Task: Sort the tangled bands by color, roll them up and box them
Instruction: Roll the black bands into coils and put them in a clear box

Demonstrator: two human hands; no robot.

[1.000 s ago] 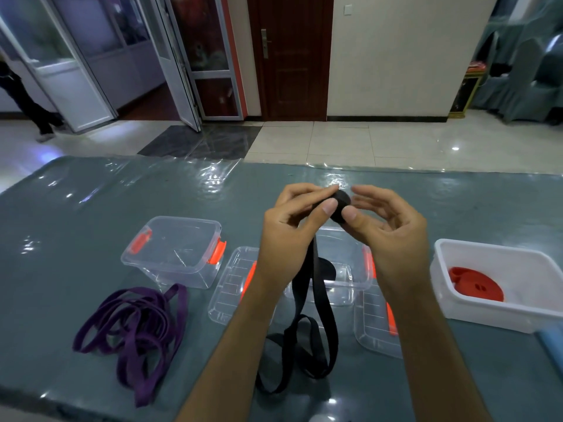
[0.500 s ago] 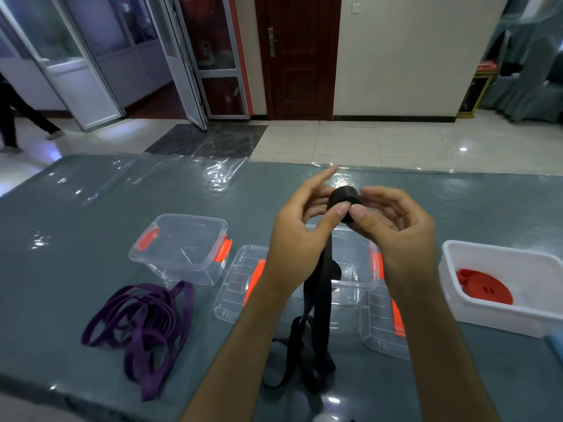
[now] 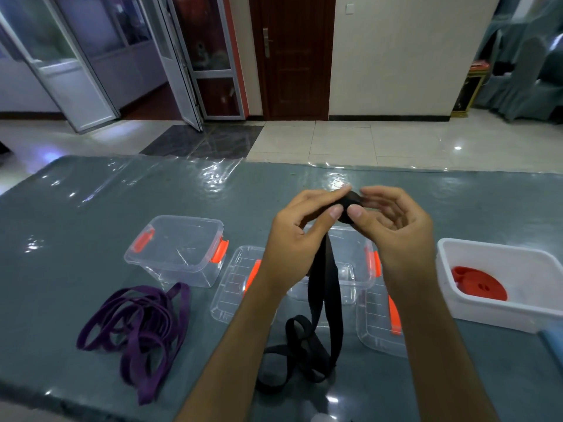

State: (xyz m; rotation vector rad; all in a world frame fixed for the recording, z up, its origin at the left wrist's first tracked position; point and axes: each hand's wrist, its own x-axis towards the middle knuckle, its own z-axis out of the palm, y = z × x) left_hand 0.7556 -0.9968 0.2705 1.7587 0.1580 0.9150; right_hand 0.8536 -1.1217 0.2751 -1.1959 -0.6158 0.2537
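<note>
Plastic-covered table (image 3: pixel 91 226), black band (image 3: pixel 324 287) mid-roll above clear boxes.
Left hand (image 3: pixel 300 236) and right hand (image 3: pixel 393 229) both pinching small coil; slack pinch risks unwinding, trailing loops snagging.

Two bare forearms enter from the near edge, each ending in a bare hand. The left hand (image 3: pixel 297 239) and the right hand (image 3: pixel 396 236) wear no gloves, rings, watch or wristbands. No sleeve shows on either arm. The fingernails (image 3: pixel 336 212) are short and unpainted.
</note>
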